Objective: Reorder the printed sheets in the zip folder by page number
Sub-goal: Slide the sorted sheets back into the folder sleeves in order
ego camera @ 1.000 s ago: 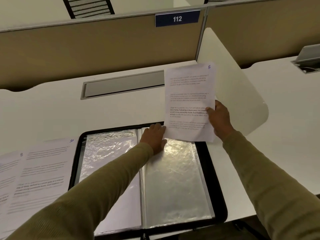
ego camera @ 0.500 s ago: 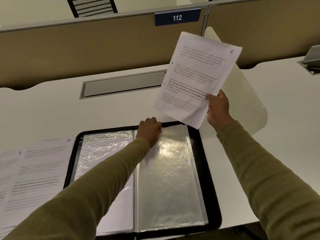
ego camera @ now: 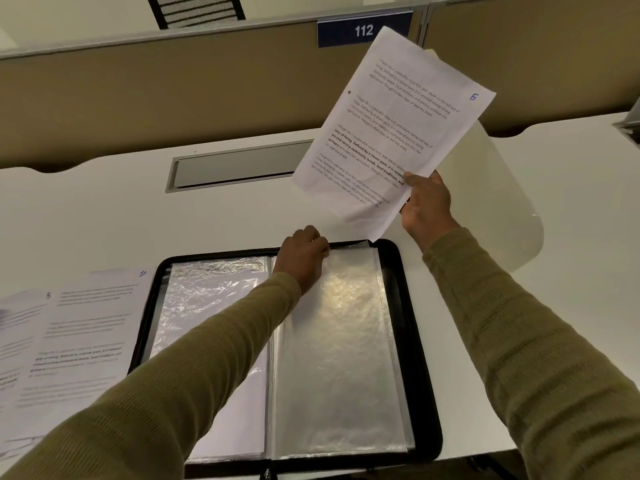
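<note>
A black zip folder (ego camera: 412, 341) lies open on the white desk, its clear plastic sleeves (ego camera: 339, 358) shining. My left hand (ego camera: 304, 256) grips the top edge of the right-hand sleeve near the spine, fingers curled over it. My right hand (ego camera: 427, 206) pinches the lower right edge of a printed sheet (ego camera: 391, 129) marked 5 in blue ink, held tilted in the air above the folder's far right corner. More printed sheets (ego camera: 69, 337) lie on the desk left of the folder, the top one marked 10.
A beige partition with a blue plate reading 112 (ego camera: 363, 30) runs along the desk's far edge. A grey cable flap (ego camera: 239, 169) is set into the desk behind the folder. A white rounded side divider (ego camera: 502, 209) stands to the right.
My right hand drew sheet 5 up out of the right-hand sleeve, then lifted and tilted it to the right. My left hand slid to the sleeve's top edge and curled over it.
</note>
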